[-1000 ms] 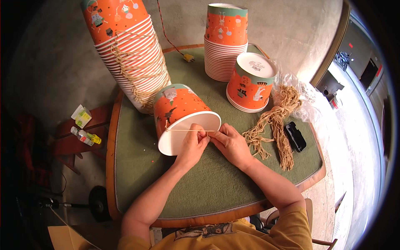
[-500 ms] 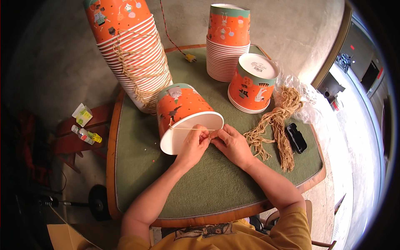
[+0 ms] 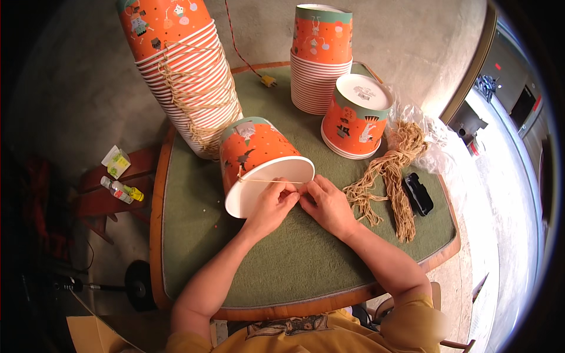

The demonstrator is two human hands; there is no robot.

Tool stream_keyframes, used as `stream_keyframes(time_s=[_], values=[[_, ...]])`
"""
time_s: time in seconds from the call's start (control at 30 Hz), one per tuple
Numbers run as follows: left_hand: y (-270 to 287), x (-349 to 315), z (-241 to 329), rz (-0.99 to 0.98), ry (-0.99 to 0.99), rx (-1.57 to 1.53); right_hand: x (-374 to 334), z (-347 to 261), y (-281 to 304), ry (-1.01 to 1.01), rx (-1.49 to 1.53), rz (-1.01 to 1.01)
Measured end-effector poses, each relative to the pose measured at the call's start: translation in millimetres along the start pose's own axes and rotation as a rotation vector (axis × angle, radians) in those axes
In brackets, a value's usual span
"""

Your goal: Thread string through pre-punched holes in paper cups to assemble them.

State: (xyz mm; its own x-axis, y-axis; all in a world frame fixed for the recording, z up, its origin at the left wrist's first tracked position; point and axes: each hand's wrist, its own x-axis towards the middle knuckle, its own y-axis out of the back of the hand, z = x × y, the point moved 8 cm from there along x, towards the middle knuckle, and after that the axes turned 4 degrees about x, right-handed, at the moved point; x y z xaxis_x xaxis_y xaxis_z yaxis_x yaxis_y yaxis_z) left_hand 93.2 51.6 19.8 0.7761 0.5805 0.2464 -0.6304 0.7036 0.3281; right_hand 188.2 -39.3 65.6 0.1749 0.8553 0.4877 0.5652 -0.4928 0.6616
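Note:
An orange paper bucket (image 3: 254, 148) with a white rim and green base band lies on its side, its mouth toward me. A thin tan cord (image 3: 259, 180) runs from a hole at the rim's left side across the mouth. My left hand (image 3: 272, 206) is in front of the mouth, its fingers curled in a pinch on the cord. At the rim's right side, my right hand (image 3: 328, 206) pinches the cord's other end, thumb and fingers together. The fingertips hide the cord's end and whatever hole is there.
A tall bucket stack (image 3: 197, 88) with looped cords leans at back left. Another stack (image 3: 321, 59) and an upside-down bucket (image 3: 356, 123) stand behind. At right lie a cord bundle (image 3: 393, 170), a black plastic piece (image 3: 418, 194) and a clear bag (image 3: 432, 141) on the green-topped table (image 3: 276, 276).
My hands stay at the bucket's mouth. The fingertips have shifted slightly and drawn a little apart, with the cord still stretched across the mouth.

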Motion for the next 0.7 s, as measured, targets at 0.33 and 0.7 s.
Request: stream_keyframes(time_s=[0.33, 0.7], values=[[-1, 0, -7, 0.085, 0.022, -0.068, 0, -4, -2, 0.02, -0.013, 0.016], [7, 4, 4, 0.178, 0.059, 0.07, -2, -10, -2, 0.026, -0.122, 0.016]])
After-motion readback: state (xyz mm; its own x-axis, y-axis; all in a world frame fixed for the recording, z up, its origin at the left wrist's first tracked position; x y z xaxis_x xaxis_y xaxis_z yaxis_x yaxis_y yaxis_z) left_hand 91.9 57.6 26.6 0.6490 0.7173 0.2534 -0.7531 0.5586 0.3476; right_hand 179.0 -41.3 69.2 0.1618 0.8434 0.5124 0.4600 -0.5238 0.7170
